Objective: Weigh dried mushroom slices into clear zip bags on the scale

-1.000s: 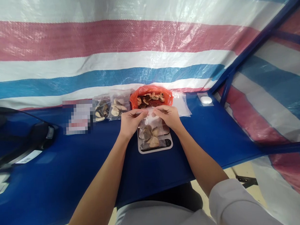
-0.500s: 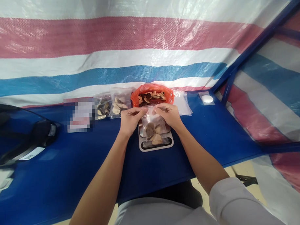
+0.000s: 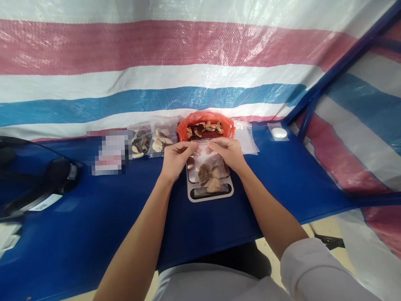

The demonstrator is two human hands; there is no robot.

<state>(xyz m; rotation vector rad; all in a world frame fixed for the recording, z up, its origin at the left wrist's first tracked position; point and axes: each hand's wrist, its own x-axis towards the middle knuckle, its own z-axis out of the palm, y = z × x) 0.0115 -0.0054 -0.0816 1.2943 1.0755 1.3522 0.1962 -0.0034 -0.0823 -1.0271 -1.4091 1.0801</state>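
Note:
A clear zip bag (image 3: 208, 161) with several dried brown-and-cream slices (image 3: 212, 184) at its bottom hangs between my hands. My left hand (image 3: 178, 158) pinches the bag's top edge near its left side. On the same edge, my right hand (image 3: 227, 150) pinches a little further right, thumbs close together. The bag lies over a white kitchen scale (image 3: 211, 197), covering most of its plate and part of its dark display. Just behind my fingers stands an open red plastic bag (image 3: 228, 127) holding more of the slices.
Two filled clear bags, one with darker slices (image 3: 140, 143) and one with paler slices (image 3: 160, 141), lie left of the red bag. Flat clear bags (image 3: 248, 140) and a small white oval object (image 3: 279, 133) are to the right. A black item (image 3: 61, 177) sits far left. Striped sheeting (image 3: 170, 42) closes the back.
Both hands keep pinching the zip bag's top edge with hardly any movement. The whole view has shifted slightly; the slices in the bag sit a little differently.

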